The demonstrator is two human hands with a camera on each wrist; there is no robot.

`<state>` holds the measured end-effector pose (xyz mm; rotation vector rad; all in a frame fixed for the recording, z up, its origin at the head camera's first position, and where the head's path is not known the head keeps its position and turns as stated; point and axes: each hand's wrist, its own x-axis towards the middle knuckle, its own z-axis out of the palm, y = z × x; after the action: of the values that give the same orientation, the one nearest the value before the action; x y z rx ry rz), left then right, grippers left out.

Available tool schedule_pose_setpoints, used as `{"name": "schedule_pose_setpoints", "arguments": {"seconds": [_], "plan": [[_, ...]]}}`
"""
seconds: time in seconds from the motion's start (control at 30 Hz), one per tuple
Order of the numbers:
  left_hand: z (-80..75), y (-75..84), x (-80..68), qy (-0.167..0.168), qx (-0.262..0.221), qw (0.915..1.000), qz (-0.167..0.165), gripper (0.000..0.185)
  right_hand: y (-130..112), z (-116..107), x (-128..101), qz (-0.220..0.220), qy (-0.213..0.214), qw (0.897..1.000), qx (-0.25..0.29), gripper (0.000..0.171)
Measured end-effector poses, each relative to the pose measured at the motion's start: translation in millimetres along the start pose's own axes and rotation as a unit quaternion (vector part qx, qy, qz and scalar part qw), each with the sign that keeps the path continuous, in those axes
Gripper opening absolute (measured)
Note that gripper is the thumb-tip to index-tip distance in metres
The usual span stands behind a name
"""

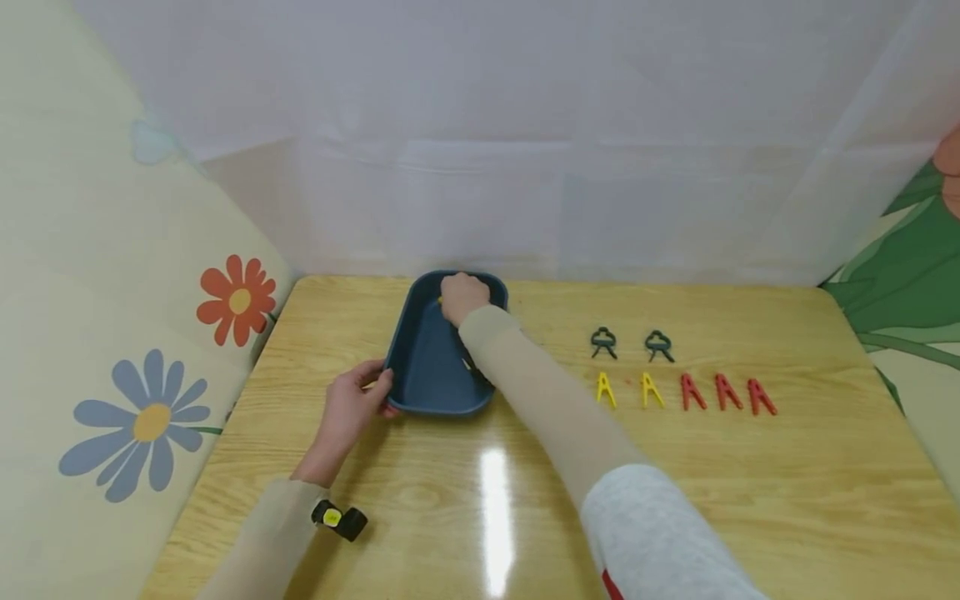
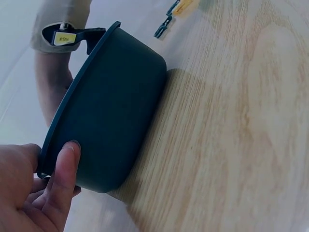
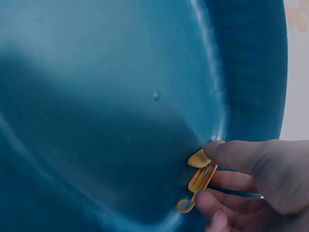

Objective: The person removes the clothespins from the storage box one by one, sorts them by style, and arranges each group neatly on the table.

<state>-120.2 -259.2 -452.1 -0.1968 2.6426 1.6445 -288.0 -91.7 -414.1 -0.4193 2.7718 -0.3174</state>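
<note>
While your right hand (image 1: 462, 297) pinches a yellow clip (image 3: 199, 180) at the tray's (image 1: 420, 367) far end and your left hand (image 1: 352, 410) grips its near-left corner, seven clips, two yellow (image 1: 605, 389), three red (image 1: 724, 392), two dark (image 1: 603, 342), remain in rows toward the tabletop's right edge, so I judge sorting nearly done.

A glossy light-wood table (image 1: 675, 492) carries everything; a bright glare streak sits near its front middle. A dark blue oblong tray (image 1: 427, 367) rests on it toward the far edge, left of centre. To the tray's right the clips lie in two rows — two dark green clips (image 1: 630, 344) farther back; nearer the front edge, two yellow clips (image 1: 627, 389) side by side, then three red clips (image 1: 726, 393) continuing the line rightward — all apart from one another and from the tray.
</note>
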Motion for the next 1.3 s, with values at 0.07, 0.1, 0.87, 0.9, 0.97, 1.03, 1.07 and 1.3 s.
{"name": "schedule_pose_setpoints", "arguments": {"seconds": [0.07,0.1,0.87,0.9,0.97,1.03,1.07,1.3], "plan": [[0.4,0.4,-0.8,-0.001,-0.001,1.0,0.0,0.034,0,1,2,0.005,-0.006,1.0,-0.004,0.026],[0.5,0.5,-1.1,-0.001,-0.001,1.0,0.0,0.034,1,2,3,0.006,-0.009,1.0,-0.006,0.027],[-1.0,1.6,-0.8,-0.004,0.011,0.9999,0.001,0.035,3,-4,-1,-0.024,0.009,1.0,-0.006,0.033],[-1.0,1.4,-0.7,-0.004,0.011,0.9999,0.0,0.035,3,-4,-1,-0.022,0.008,1.0,-0.009,0.033],[-1.4,1.5,-1.0,-0.007,0.01,0.9999,0.0,0.036,1,-5,-2,-0.018,0.005,1.0,-0.017,0.036],[-1.8,1.3,-0.9,-0.007,0.008,0.9999,-0.001,0.037,-1,-7,-4,-0.015,0.004,1.0,-0.025,0.039],[-2.0,1.3,-1.1,-0.008,0.006,0.9999,-0.001,0.037,-2,-8,-4,-0.015,0.005,0.999,-0.029,0.041],[-4.5,-1.0,0.9,-0.007,0.0,1.0,0.002,0.038,-6,-20,-16,-0.037,0.0,0.999,-0.034,0.037]]}}
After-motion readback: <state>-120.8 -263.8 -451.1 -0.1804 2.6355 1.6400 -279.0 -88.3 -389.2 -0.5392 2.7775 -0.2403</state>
